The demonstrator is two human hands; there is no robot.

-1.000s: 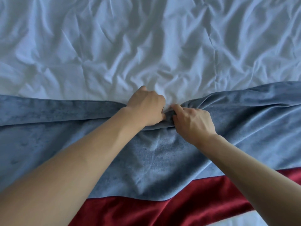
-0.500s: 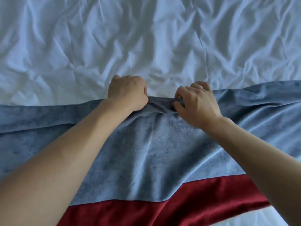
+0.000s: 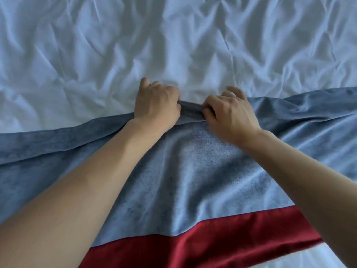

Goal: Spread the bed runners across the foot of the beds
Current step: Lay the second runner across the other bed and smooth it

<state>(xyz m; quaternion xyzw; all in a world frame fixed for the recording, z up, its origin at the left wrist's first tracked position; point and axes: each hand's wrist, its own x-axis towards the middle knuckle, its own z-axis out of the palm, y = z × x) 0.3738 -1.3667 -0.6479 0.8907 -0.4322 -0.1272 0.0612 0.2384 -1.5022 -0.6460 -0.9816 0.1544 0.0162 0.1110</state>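
A grey-blue velvet bed runner [image 3: 193,171] with a dark red band [image 3: 212,242] along its near side lies across the bed, reaching both side edges of the view. My left hand [image 3: 156,105] and my right hand [image 3: 229,113] sit close together at the middle of its far edge. Both are shut on that edge, with a bunched fold of the cloth pinched between them. The runner slopes down to the left and has long creases on both sides. My forearms cover part of it.
A crumpled white sheet [image 3: 173,45] covers the bed beyond the runner. A strip of white bedding [image 3: 309,258] shows below the red band at the lower right.
Both hands have pushed the runner's far edge away from me over the white sheet, drawing apart and then closer again. More of the blue cloth now lies flat below them.
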